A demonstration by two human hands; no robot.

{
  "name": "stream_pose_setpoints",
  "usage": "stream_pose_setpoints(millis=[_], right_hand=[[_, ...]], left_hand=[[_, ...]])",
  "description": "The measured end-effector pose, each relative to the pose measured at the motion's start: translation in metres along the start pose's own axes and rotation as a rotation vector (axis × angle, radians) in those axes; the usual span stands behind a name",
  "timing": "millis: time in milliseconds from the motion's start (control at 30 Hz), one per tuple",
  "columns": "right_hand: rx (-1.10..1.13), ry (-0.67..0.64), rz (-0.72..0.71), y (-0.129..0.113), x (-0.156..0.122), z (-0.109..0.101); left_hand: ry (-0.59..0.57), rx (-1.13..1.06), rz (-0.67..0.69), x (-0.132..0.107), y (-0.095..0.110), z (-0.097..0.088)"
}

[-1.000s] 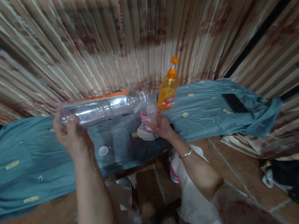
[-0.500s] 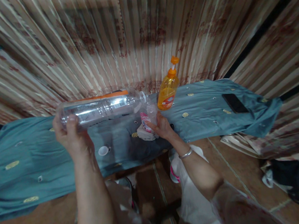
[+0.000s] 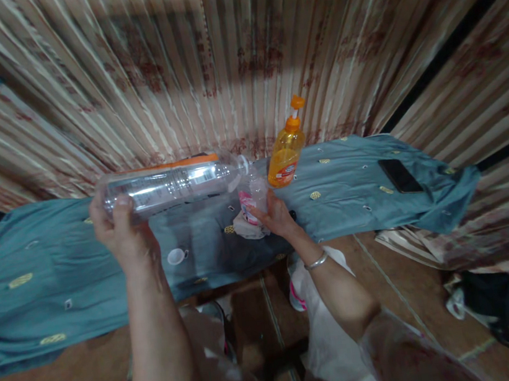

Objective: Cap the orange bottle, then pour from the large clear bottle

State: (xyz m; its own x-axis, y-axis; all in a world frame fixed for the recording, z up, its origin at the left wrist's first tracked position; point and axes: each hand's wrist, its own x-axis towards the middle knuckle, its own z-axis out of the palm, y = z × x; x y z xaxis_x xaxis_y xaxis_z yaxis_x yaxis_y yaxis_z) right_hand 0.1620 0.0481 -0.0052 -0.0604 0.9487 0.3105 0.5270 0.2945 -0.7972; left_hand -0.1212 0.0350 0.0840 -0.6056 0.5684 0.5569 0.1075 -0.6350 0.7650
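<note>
My left hand [image 3: 122, 236] grips the base end of a large clear plastic bottle [image 3: 174, 185] held on its side, its open mouth pointing right. That mouth sits just above a small clear bottle with a pink label [image 3: 253, 200], which my right hand [image 3: 276, 215] holds upright on a white cloth [image 3: 245, 226] on the blue-covered table [image 3: 352, 184]. A small white cap [image 3: 175, 256] lies on the blue cover between my arms.
An orange pump bottle [image 3: 285, 149] stands just behind the small bottle. A black phone [image 3: 400, 175] lies at the table's right end. Striped curtain [image 3: 237, 55] hangs behind. Bags and cloth [image 3: 499, 302] lie on the floor at right.
</note>
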Motion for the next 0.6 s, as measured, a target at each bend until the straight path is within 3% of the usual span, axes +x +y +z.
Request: stream_pose_setpoints(millis=[233,600], right_hand=[[-0.022,0.008,0.020,0.0026,-0.0005,0.0031],[-0.031,0.005,0.024,0.0039,0.0002,0.0034]], left_hand=[[0.048,-0.034,0.003,-0.0019,0.0012,0.0036],[0.005,-0.017,-0.004,-0.0015,0.0024,0.0022]])
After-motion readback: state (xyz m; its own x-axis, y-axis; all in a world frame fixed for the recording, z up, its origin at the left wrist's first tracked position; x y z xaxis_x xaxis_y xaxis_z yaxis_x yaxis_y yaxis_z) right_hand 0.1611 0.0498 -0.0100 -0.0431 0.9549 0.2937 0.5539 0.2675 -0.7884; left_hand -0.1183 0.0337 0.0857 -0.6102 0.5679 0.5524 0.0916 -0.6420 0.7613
